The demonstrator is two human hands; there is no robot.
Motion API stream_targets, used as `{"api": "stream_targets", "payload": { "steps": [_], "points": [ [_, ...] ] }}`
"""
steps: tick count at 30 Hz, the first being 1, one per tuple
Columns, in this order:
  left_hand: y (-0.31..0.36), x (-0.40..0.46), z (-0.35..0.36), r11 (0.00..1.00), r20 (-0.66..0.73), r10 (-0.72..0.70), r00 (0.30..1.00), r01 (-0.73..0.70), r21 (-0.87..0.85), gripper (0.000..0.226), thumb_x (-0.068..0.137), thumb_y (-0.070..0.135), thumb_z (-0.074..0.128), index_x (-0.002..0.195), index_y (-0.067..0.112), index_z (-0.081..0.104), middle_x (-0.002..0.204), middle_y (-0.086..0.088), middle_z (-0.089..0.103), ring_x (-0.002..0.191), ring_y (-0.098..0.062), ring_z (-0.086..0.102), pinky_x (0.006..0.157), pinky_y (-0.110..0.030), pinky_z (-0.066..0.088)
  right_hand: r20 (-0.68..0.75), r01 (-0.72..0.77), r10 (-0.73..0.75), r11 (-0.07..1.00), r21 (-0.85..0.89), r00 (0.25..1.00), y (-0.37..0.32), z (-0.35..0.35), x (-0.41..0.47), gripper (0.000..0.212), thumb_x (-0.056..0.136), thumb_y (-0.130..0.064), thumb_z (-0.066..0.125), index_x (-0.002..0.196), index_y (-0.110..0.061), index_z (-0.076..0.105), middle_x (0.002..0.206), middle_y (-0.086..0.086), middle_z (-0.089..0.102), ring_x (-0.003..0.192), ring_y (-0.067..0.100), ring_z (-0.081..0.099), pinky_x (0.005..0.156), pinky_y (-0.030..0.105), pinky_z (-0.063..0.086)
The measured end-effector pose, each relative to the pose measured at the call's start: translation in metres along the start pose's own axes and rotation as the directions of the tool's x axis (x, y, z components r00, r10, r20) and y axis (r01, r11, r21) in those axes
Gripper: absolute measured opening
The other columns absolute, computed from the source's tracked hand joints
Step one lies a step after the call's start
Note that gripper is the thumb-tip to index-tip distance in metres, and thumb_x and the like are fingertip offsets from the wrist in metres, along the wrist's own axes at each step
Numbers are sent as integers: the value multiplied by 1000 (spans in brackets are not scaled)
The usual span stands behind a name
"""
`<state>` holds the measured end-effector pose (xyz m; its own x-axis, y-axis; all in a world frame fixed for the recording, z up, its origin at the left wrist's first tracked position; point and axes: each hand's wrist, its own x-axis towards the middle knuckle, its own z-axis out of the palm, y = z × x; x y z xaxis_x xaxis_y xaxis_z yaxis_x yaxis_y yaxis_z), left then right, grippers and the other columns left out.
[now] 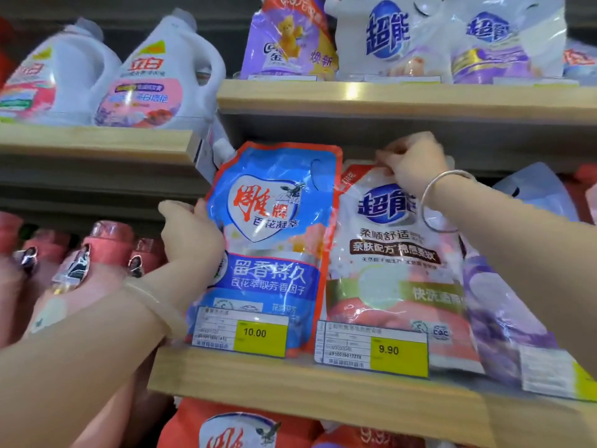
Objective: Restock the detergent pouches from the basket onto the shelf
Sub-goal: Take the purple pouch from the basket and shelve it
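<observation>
A blue and red detergent pouch [271, 247] stands upright on the wooden shelf [290, 386]. My left hand [190, 237] grips its left edge. Beside it on the right stands a white and pink pouch [397, 273]. My right hand [413, 163] pinches the top edge of that pouch, a silver bangle on the wrist. A purple pouch [504, 318] leans at the far right of the same shelf. The basket is out of view.
Yellow price tags [261, 334] hang on the shelf front. White detergent jugs [155, 79] stand upper left, more pouches [387, 37] on the top shelf. Pink bottles [103, 247] fill the left, and a red pouch [235, 428] shows below.
</observation>
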<state>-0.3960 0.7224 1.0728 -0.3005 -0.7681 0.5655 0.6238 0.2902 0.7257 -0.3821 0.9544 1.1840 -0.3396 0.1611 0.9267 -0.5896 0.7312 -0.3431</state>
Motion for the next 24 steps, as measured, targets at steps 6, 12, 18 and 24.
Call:
{"api": "stream_targets", "payload": {
  "steps": [6, 12, 18, 24],
  "points": [
    [23, -33, -5, 746, 82, 619, 781, -618, 247, 28, 89, 25, 56, 110, 5, 55, 118, -20, 53, 112, -38, 44, 87, -40, 27, -37, -24, 1, 776, -630, 999, 21, -37, -4, 43, 91, -35, 54, 124, -7, 53, 132, 23, 49, 127, 39, 39, 104, 44, 32],
    [49, -72, 24, 555, 520, 714, 469, -832, -12, 19, 85, 32, 62, 89, 15, 68, 99, -7, 63, 102, -26, 53, 86, -36, 33, 56, -144, 169, 940, -308, 984, 32, -53, -1, 38, 89, -27, 60, 112, 3, 59, 95, 14, 53, 99, 31, 57, 74, 29, 37],
    [46, -81, 34, 586, 548, 670, 500, -810, 22, 18, 87, 34, 58, 95, 19, 64, 104, -2, 61, 106, -20, 50, 91, -34, 33, -46, -283, 300, 933, 221, 953, 47, -52, 20, 13, 75, -17, 69, 73, -12, 57, 87, 11, 58, 78, 21, 52, 71, 31, 44],
    [29, -66, 24, 577, 565, 660, 495, -815, 40, 25, 82, 36, 57, 92, 15, 67, 98, -6, 60, 101, -28, 52, 88, -37, 35, -100, -314, 331, 937, 152, 938, 50, -43, 19, 24, 83, -18, 65, 99, -1, 63, 93, 13, 57, 83, 22, 50, 72, 29, 38]
  ]
}}
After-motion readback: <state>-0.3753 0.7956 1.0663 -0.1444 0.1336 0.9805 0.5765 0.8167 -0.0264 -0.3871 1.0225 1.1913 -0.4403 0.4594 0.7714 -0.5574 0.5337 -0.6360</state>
